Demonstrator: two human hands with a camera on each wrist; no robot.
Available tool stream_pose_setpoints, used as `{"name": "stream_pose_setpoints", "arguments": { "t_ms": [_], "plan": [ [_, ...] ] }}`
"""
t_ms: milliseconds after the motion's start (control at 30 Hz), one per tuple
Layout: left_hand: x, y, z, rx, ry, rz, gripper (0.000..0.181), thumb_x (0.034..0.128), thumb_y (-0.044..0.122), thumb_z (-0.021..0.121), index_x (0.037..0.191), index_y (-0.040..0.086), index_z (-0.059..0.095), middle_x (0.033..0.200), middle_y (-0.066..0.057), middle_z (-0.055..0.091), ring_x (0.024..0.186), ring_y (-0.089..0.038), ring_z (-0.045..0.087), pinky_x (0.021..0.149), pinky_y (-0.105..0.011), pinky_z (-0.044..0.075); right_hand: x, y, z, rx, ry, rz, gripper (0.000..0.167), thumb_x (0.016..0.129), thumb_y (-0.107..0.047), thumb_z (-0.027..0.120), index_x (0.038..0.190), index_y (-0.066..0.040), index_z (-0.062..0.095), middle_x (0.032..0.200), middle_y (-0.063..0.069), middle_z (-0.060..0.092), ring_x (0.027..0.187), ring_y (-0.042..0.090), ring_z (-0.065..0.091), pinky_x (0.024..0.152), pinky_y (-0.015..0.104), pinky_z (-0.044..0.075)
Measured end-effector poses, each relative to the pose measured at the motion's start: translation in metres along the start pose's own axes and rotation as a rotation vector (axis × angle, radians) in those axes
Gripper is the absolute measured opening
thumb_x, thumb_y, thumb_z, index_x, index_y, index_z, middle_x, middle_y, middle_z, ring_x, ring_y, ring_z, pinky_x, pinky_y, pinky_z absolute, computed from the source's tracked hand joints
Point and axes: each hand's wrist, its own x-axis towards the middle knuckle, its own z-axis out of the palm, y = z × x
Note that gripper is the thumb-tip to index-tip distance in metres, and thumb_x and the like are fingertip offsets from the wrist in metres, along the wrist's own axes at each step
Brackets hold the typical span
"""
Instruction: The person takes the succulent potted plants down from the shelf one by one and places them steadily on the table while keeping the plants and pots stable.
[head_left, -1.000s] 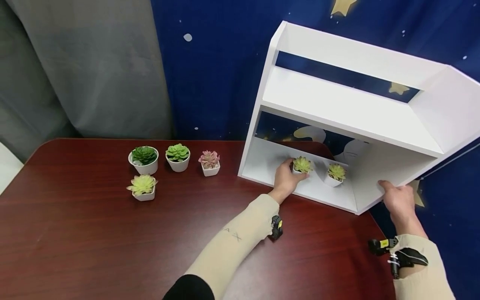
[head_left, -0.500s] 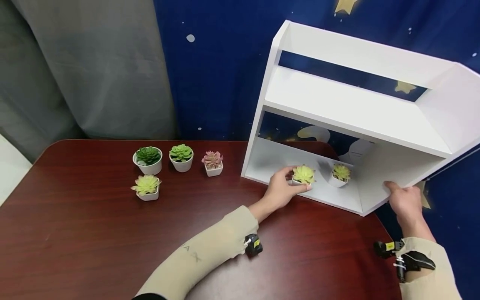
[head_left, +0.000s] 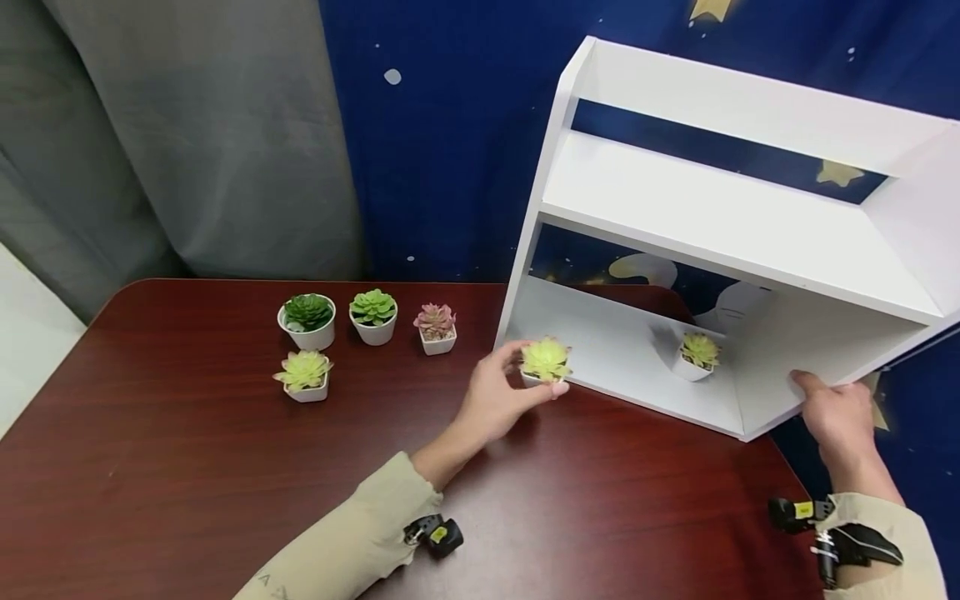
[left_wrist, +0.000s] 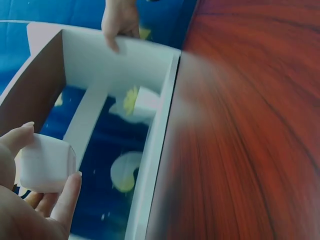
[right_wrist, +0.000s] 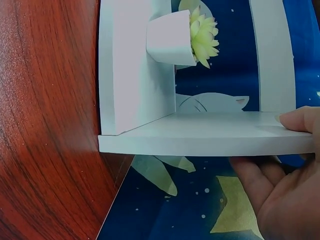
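Note:
My left hand (head_left: 495, 396) pinches a yellow-green potted succulent (head_left: 546, 360) by its white pot, held just in front of the shelf's lower left edge. In the left wrist view the white pot (left_wrist: 47, 164) sits between thumb and fingers. My right hand (head_left: 840, 417) grips the right side panel of the white shelf (head_left: 720, 208), thumb inside and fingers outside, as the right wrist view shows with the hand (right_wrist: 292, 185) around the board (right_wrist: 210, 142). Another yellow-green succulent (head_left: 699, 354) stands on the lower shelf, near that panel.
On the dark red table (head_left: 225, 483), at left, stand a dark green succulent (head_left: 307, 321), a bright green one (head_left: 373, 317), a pink one (head_left: 436, 327) and a pale yellow-green one (head_left: 303, 375). A blue starry cloth (head_left: 450, 150) and grey curtain (head_left: 247, 142) hang behind.
My left hand has drawn its succulent out of the lower compartment, leftward and toward me. The right hand keeps its grip on the side panel. The view has shifted slightly left.

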Motion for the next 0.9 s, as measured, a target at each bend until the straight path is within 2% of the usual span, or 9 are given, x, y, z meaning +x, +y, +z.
{"name": "stream_pose_setpoints", "arguments": {
  "t_ms": [133,300,400,467,567,667,833,900],
  "plan": [
    [-0.006,-0.004,-0.022,0.047,0.055,-0.019,0.068,0.0734,0.031,0.09,0.132,0.013,0.062,0.126,-0.008,0.069,0.113,-0.029,0.065,0.101,-0.05,0.051,0.0,0.002,-0.001,0.006,-0.006,-0.003,0.065,0.103,-0.033,0.042,0.157,0.001,0.03,0.158,0.029,0.035,0.146,0.045,0.036,0.12,0.058,0.03],
    [-0.01,-0.016,-0.046,0.011,0.114,-0.065,0.069,0.0754,0.024,0.089,0.135,0.007,0.058,0.129,-0.013,0.066,0.119,-0.029,0.065,0.104,-0.047,0.053,0.0,0.003,-0.001,-0.007,0.006,0.003,0.064,0.103,-0.034,0.043,0.157,0.0,0.032,0.158,0.027,0.036,0.146,0.039,0.037,0.121,0.052,0.032],
    [-0.013,-0.028,-0.061,0.002,0.158,-0.093,0.069,0.0761,0.018,0.089,0.136,0.006,0.058,0.13,-0.015,0.067,0.119,-0.027,0.065,0.103,-0.044,0.054,0.002,0.003,0.0,-0.02,0.016,0.005,0.063,0.102,-0.034,0.045,0.155,-0.001,0.036,0.157,0.027,0.038,0.143,0.031,0.043,0.118,0.044,0.036],
    [-0.017,-0.034,-0.071,0.005,0.182,-0.111,0.068,0.0765,0.016,0.089,0.136,0.007,0.058,0.129,-0.015,0.067,0.118,-0.026,0.066,0.102,-0.043,0.054,0.003,0.004,0.001,-0.025,0.021,0.005,0.063,0.102,-0.034,0.046,0.154,-0.001,0.038,0.156,0.027,0.04,0.137,0.025,0.048,0.115,0.039,0.038],
    [-0.023,-0.041,-0.085,0.018,0.202,-0.143,0.069,0.0772,0.015,0.088,0.138,0.008,0.055,0.131,-0.015,0.066,0.12,-0.025,0.065,0.101,-0.043,0.055,0.005,0.004,0.001,-0.026,0.037,-0.004,0.061,0.1,-0.034,0.05,0.15,0.0,0.044,0.149,0.024,0.049,0.113,0.009,0.056,0.102,0.026,0.042],
    [-0.026,-0.046,-0.097,0.034,0.221,-0.175,0.071,0.0796,0.017,0.087,0.141,0.007,0.052,0.135,-0.016,0.063,0.126,-0.026,0.062,0.105,-0.045,0.053,0.006,0.005,0.001,-0.018,0.053,-0.01,0.059,0.099,-0.034,0.052,0.147,0.0,0.048,0.141,0.018,0.056,0.098,-0.006,0.05,0.092,0.018,0.039],
    [-0.031,-0.049,-0.113,0.031,0.259,-0.222,0.073,0.0837,0.018,0.083,0.146,0.006,0.047,0.143,-0.017,0.057,0.136,-0.028,0.055,0.11,-0.046,0.048,0.005,0.006,0.0,-0.001,0.062,0.014,0.06,0.099,-0.035,0.053,0.149,-0.002,0.047,0.138,0.005,0.058,0.108,-0.004,0.053,0.094,0.018,0.039],
    [-0.033,-0.052,-0.119,0.028,0.284,-0.236,0.073,0.0843,0.018,0.082,0.147,0.006,0.046,0.145,-0.016,0.055,0.137,-0.027,0.053,0.111,-0.045,0.047,0.004,0.007,0.001,-0.001,0.054,0.019,0.061,0.1,-0.036,0.052,0.15,-0.003,0.045,0.142,0.005,0.056,0.112,-0.003,0.054,0.097,0.019,0.039]
  ]
}}
